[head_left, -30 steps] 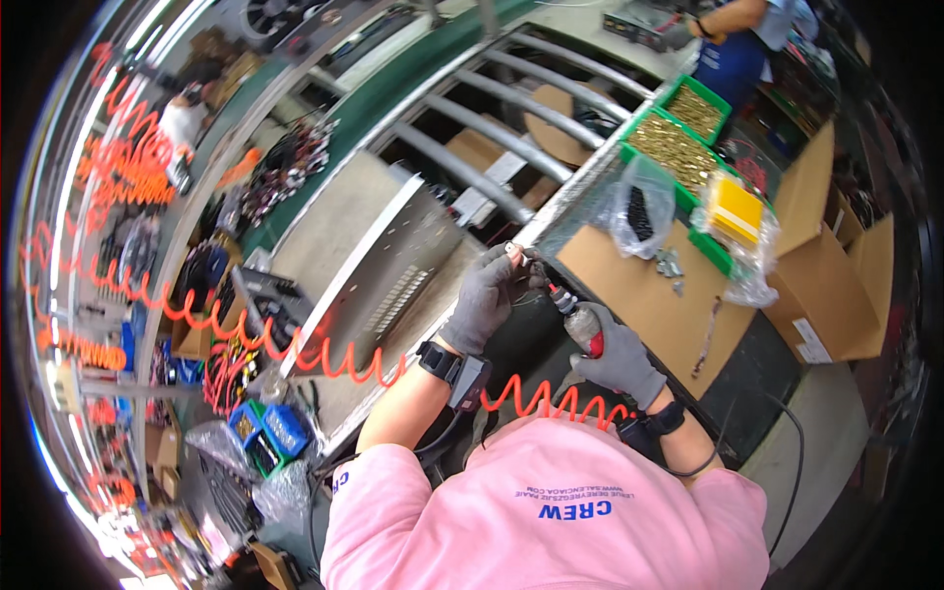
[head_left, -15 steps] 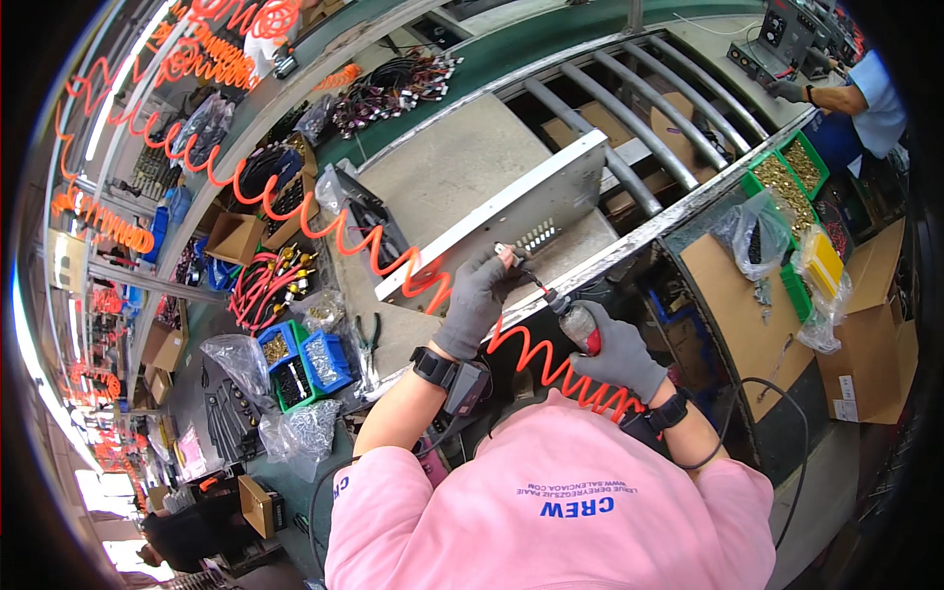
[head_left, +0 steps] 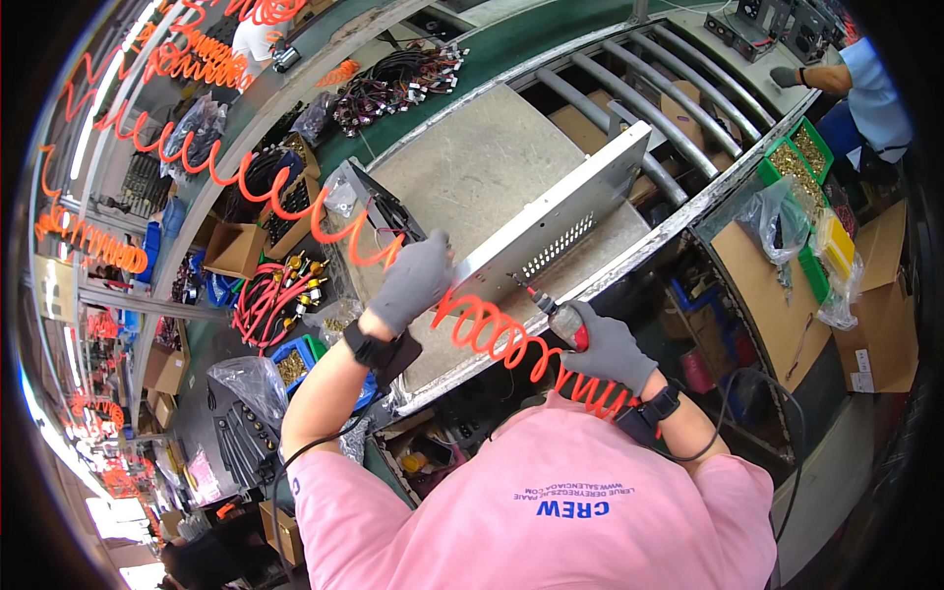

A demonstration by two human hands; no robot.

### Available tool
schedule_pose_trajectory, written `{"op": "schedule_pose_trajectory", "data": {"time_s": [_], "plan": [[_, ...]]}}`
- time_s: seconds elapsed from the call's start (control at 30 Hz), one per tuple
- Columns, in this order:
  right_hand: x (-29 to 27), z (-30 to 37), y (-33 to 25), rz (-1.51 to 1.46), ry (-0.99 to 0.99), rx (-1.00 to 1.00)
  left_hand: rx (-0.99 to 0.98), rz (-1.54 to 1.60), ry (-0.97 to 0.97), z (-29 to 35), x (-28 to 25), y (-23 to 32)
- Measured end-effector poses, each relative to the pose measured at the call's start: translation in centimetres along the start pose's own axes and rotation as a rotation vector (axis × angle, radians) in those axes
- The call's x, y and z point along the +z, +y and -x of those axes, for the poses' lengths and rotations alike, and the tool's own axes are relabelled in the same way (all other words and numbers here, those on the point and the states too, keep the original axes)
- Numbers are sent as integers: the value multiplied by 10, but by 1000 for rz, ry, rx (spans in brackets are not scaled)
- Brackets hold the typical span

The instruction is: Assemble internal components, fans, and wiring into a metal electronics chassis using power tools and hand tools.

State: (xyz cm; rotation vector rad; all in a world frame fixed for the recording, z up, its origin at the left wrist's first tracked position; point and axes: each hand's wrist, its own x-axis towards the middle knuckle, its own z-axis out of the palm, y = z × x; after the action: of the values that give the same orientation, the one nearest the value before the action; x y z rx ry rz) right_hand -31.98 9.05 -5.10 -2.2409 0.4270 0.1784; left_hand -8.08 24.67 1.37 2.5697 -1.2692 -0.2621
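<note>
At the left end of the metal panel [head_left: 553,231], the left hand [head_left: 413,282] curls, its hold unclear. The panel stands edge-up on the grey benchtop [head_left: 470,157], long axis rising rightward. The right hand [head_left: 612,349] wraps a power driver [head_left: 565,323], bit pointing up-left toward the panel.

A grey tabletop [head_left: 462,157] spans the centre of the frame. A perforated metal panel [head_left: 590,187] stands on it, left of centre a black part [head_left: 386,205] rests by its edge.
</note>
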Motion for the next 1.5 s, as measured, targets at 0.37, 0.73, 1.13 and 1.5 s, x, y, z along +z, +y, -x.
{"op": "schedule_pose_trajectory", "data": {"time_s": [0.37,0.73,1.13,1.5], "plan": [[18,-14,-18,-18,-3,80,-255,891,-172,-19,2,-13],[30,-15,-21,-47,14,90,-239,963,-330,-35,18,-20],[34,-15,-21,-87,61,95,-280,1057,-359,-35,15,-21],[35,-12,-24,-72,48,121,-253,1022,-367,-35,10,-18]]}}
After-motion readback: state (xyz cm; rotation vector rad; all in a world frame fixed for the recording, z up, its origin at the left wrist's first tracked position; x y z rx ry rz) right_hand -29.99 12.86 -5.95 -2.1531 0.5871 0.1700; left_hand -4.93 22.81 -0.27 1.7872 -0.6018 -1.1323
